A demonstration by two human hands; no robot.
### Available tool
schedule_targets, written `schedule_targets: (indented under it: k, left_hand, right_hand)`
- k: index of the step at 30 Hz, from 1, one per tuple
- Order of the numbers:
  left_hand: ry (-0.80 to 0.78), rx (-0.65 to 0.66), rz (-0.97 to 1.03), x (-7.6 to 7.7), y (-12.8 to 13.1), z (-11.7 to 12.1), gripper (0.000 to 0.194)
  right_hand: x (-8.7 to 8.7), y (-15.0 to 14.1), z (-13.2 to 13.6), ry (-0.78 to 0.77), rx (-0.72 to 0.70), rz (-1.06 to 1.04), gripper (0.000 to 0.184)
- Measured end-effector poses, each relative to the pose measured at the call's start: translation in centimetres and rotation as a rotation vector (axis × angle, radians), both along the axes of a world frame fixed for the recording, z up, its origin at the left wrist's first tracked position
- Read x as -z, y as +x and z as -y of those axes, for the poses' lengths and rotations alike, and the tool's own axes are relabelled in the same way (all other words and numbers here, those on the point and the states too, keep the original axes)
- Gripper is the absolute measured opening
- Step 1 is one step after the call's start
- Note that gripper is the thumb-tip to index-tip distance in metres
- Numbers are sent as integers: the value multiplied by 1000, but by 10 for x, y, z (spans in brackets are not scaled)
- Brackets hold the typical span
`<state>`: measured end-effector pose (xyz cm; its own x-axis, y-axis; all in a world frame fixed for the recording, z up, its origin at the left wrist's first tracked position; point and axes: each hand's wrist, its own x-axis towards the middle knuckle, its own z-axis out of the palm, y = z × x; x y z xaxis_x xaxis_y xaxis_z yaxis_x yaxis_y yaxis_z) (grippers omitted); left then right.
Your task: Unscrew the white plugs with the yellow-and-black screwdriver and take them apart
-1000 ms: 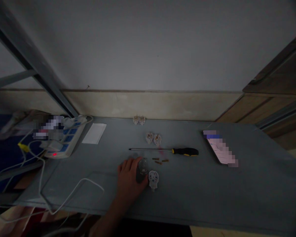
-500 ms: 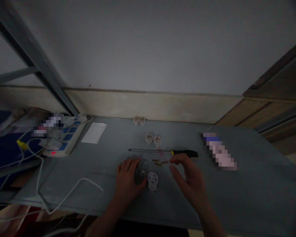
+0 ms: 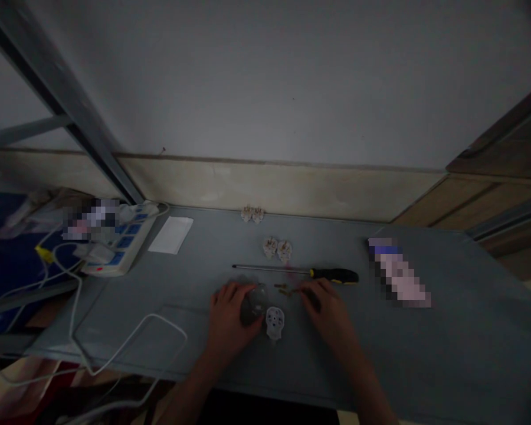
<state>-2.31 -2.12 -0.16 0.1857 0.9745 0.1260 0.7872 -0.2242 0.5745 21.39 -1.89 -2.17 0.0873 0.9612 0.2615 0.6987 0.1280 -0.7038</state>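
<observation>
Left hand [image 3: 230, 316]: grip curled around clear container [image 3: 257, 302]. Right hand [image 3: 330, 304]: nearly closed at brass pin [image 3: 296, 290], hold unclear. Far plug shells [image 3: 271, 247]: brass fitted; near shell [image 3: 275, 323]: none visible.

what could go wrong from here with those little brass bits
The small brass pieces lie close by the right hand, so one might slip or get nudged away. The left hand cups a clear container close beside the white plug housing, so it could bump that. The screwdriver lies just beyond the right hand, which might knock it.
</observation>
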Motion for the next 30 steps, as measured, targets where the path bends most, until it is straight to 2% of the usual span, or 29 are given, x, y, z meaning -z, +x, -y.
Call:
schedule_targets:
  k: [7, 14, 20, 30]
  left_hand:
    - [91, -20, 286, 9, -3, 3, 49]
    - [84, 40, 473, 4, -5, 5, 50]
    - [74, 143, 508, 2, -6, 7, 53]
    - [104, 198, 510, 8, -8, 8, 50]
  right_hand:
    - [-21, -11, 3, 72, 28, -110, 18]
    - [-51, -57, 12, 208, -142, -201, 11]
    - [-53, -72, 11, 244, -175, -207, 8]
    - [-52, -76, 11, 217, -222, -173, 8]
